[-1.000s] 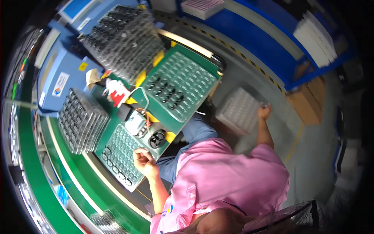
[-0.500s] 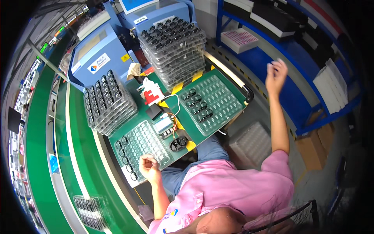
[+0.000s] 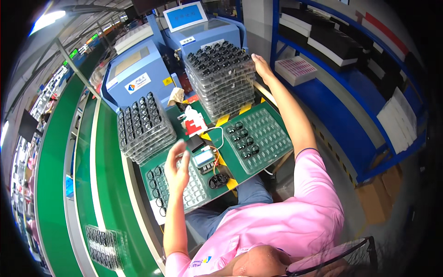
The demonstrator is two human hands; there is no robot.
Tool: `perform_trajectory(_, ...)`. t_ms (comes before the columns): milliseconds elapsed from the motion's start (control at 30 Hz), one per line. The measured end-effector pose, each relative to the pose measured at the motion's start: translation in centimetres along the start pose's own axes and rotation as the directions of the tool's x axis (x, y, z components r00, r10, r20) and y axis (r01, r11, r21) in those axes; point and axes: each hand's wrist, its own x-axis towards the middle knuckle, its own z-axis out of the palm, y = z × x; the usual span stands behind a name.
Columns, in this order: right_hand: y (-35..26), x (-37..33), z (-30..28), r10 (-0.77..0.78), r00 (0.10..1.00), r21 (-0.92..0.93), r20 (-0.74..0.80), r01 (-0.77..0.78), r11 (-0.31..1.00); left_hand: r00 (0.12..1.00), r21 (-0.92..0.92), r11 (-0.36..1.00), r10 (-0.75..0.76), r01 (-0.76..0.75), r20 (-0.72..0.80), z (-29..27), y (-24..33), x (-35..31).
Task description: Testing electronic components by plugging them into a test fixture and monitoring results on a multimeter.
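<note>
A tall stack of filled trays point(image 3: 220, 78) at the desk's far side is being touched by the right hand point(image 3: 261, 66), fingers spread. The left hand point(image 3: 176, 161), also spread, is hovering over a near tray point(image 3: 177, 191), judged mostly unfilled; another point(image 3: 258, 136) is sitting partly loaded.

Factory hall under bright ceiling lamps point(image 3: 46, 19) at upper left; long green conveyor point(image 3: 53, 184) curving down the left side, white-edged; green bench point(image 3: 230, 121) with yellow-black tape in the middle; two blue machines point(image 3: 138, 76) behind it, one topped by a small blue screen point(image 3: 185, 15); blue shelving point(image 3: 350, 87) along the right, stacked with black and white boxes; grey floor point(image 3: 332, 152) beneath; brown carton point(image 3: 385, 194) at lower right.
</note>
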Motion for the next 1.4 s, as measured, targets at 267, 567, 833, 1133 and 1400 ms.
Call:
perform_trajectory(267, -0.4, 0.8, -0.4, 0.021, 0.997, -0.026, 0.077, -0.019, 0.999, 0.991, 0.13, 0.988, 0.072, -0.087, 0.113, 8.8, -0.8, 16.0)
perform_trajectory(567, -0.4, 0.6, 0.7, 0.03, 0.998, 0.04, 0.053, -0.032, 0.999, 0.998, 0.245, 0.968, 0.052, -0.057, 0.027, 14.6, -4.2, 25.6)
perform_trajectory(833, 1.3, 2.0, 1.9, -0.174, 0.985, 0.042, 0.003, 0.174, 0.984, 0.998, 0.122, 0.991, 0.06, -0.055, -0.038, 15.2, -5.0, 25.9)
perform_trajectory(1133, 0.4, 2.4, 2.6, -0.234, 0.972, -0.24, -0.011, 0.225, 0.944, 0.994, -0.298, 0.951, -0.101, 0.087, -0.03, 14.3, 0.2, 25.6)
perform_trajectory(1400, -6.2, -2.6, -1.1, -0.085, 0.994, 0.565, 0.075, 0.028, 0.825, 0.999, -0.516, 0.856, 0.03, -0.041, -0.029, 15.1, 5.9, 20.5)
